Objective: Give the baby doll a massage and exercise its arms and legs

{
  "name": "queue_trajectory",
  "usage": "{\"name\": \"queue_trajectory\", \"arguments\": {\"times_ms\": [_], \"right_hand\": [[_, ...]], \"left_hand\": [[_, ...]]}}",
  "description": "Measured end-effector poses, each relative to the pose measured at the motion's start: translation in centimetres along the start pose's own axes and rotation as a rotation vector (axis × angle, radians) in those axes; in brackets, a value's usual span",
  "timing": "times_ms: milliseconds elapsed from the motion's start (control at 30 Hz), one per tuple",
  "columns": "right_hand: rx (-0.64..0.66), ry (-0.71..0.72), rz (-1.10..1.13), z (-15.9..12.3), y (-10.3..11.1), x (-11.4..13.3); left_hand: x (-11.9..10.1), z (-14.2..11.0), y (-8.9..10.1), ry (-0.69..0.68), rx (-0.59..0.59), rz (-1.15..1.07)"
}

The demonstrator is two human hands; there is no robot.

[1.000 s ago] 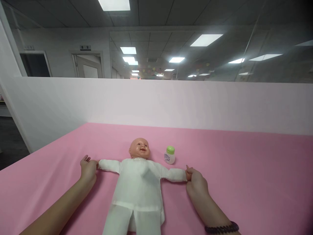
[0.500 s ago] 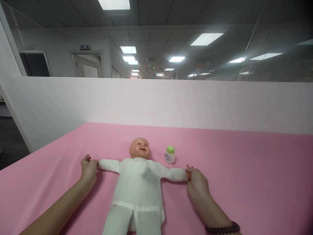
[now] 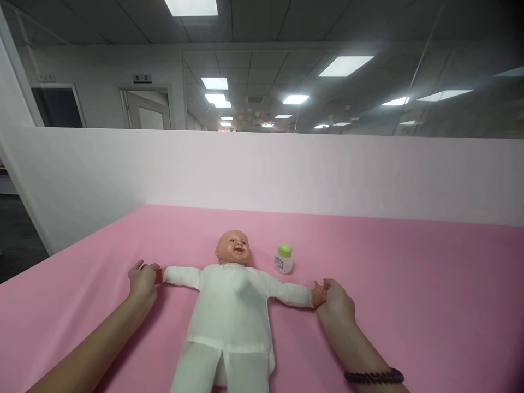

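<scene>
Both the left hand (image 3: 142,284) and the right hand (image 3: 338,307) sit farther outward than in the earlier frame, baring more of the small hands (image 3: 319,295) of the doll (image 3: 234,308). Each grip pinches 1 of these, though the fingertip contact is partly hidden. Face up, the doll lies on the pink tabletop (image 3: 409,273), head toward the far edge, feet cut off from view. Label print on the jar (image 3: 284,260) near its head is unreadable. Forearms angle inward toward the far edge, fingers curled.

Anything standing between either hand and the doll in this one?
Nothing visible: the left hand and right hand both touch the doll directly; the green-capped bottle sits clear of both.
</scene>
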State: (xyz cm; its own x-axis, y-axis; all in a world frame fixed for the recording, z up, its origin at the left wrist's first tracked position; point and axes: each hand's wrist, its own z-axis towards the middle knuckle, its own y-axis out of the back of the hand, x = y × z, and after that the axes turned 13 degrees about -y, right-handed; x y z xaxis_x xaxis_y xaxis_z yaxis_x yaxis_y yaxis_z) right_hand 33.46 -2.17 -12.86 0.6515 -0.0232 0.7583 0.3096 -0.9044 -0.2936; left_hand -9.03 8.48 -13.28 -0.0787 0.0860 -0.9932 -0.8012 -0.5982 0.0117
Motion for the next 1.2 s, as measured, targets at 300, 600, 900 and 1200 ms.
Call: {"name": "queue_trajectory", "arguments": {"times_ms": [300, 600, 900, 1200], "right_hand": [[0.314, -0.003, -0.376, 1.3, 0.4, 3.7], [0.897, -0.053, -0.701, 3.7, 4.0, 5.7], [0.992, -0.014, -0.861, 4.1, 4.7, 6.2], [0.927, 0.176, -0.871, 2.9, 5.0, 6.0]], "left_hand": [[-2.0, 2.7, 1.8, 0.017, 0.527, 0.058], [-2.6, 4.7, 5.4, -0.001, 1.082, 0.017], [-3.9, 4.1, 6.0, -0.049, 1.168, 0.100], [-4.9, 3.9, 6.1, -0.131, 1.285, 0.150]]}}
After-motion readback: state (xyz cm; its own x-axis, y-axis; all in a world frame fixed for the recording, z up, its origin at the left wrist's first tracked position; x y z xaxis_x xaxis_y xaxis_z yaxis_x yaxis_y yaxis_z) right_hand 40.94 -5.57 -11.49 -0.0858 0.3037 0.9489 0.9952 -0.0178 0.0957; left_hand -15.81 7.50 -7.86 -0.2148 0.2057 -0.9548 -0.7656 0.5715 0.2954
